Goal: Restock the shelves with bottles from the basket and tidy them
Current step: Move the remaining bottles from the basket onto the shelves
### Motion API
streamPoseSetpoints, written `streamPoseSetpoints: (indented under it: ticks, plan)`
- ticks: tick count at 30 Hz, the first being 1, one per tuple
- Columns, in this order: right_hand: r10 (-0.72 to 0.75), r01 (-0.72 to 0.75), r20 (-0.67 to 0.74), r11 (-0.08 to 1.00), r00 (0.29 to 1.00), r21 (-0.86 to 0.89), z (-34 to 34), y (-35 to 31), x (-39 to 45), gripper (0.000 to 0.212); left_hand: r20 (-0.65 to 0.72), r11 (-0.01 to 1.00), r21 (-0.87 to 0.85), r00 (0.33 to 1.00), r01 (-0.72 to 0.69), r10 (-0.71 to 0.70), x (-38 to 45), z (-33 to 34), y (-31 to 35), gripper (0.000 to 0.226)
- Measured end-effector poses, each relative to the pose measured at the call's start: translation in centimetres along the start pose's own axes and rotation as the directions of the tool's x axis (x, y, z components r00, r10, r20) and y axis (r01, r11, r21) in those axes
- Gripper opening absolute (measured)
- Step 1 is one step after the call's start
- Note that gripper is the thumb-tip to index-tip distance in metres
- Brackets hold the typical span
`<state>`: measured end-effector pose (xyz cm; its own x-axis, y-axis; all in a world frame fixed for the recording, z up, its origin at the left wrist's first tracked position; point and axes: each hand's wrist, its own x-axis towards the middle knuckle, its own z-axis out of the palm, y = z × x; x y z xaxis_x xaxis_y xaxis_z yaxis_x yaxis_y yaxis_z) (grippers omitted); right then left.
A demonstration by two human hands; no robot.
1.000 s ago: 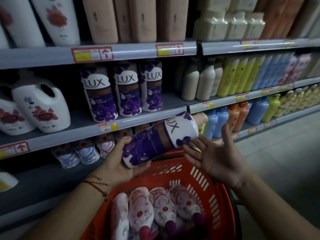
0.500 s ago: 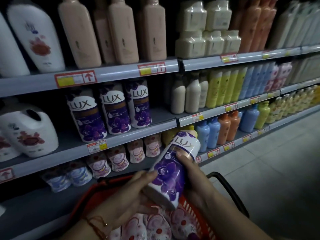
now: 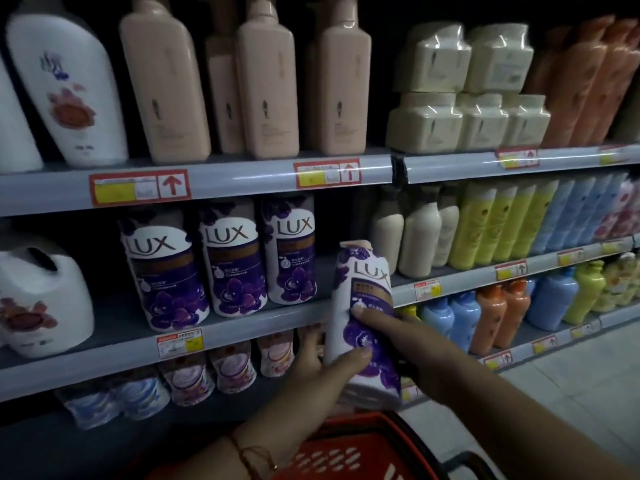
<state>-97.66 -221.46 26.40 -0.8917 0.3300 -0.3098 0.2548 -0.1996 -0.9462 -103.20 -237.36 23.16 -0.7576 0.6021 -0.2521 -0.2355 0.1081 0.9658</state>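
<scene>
I see the shelving unit (image 3: 242, 178) filling the far side of the scene, three grey tiers deep. On its middle shelf (image 3: 242, 327), three purple Lux bottles (image 3: 230, 258) stand upright in a row, labels forward, with a dark open slot to their right, between the rightmost one and a group of cream bottles (image 3: 419, 237). The red basket (image 3: 363, 448) sits near, at the bottom edge; its contents are out of view.

The task bottle, a fourth Lux bottle (image 3: 363, 317), is held upright just in front of the middle shelf's edge, below and slightly right of that slot, cap up and label toward me.

My left hand (image 3: 318, 368) grips the lower body from the left, thumb laid across the front, fingers curled behind. My right hand (image 3: 408, 344) grips from the right, thumb pressed on the label; the rest of its fingers are hidden behind the bottle, so I cannot tell how they lie.

Procedure, as I judge it:
1. Raise the base above the shelf lip.
2. Keep the bottle vertical to avoid striking the neighbouring Lux bottle.
3. Slide it far into the slot, label forward.
4. Align its front with the row.
</scene>
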Motion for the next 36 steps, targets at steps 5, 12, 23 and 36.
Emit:
streamPoseSetpoints:
  ticks: [5,12,23,36]
  plan:
    - [0.036,-0.030,0.048,0.992,0.998,-0.122,-2.4,-4.0,6.9,0.055,-0.077,0.992,0.095,0.993,-0.081,0.088,6.8,1.7,2.4,0.065]
    - [0.090,-0.068,0.090,0.973,0.992,-0.218,-4.1,-7.4,14.6,0.049,-0.138,0.988,0.076,0.980,-0.132,0.142,12.0,2.7,3.9,0.058]
    - [-0.340,0.349,0.079,0.915,0.937,-0.205,-3.7,-7.0,20.1,0.068,-0.268,0.846,0.514,0.910,-0.143,0.317,16.0,3.4,4.0,0.091]
    - [-0.352,0.375,0.179,0.920,0.919,-0.115,-4.2,-5.3,22.7,0.075,-0.394,0.912,0.372,0.861,-0.170,0.321,19.5,5.4,1.6,0.113]
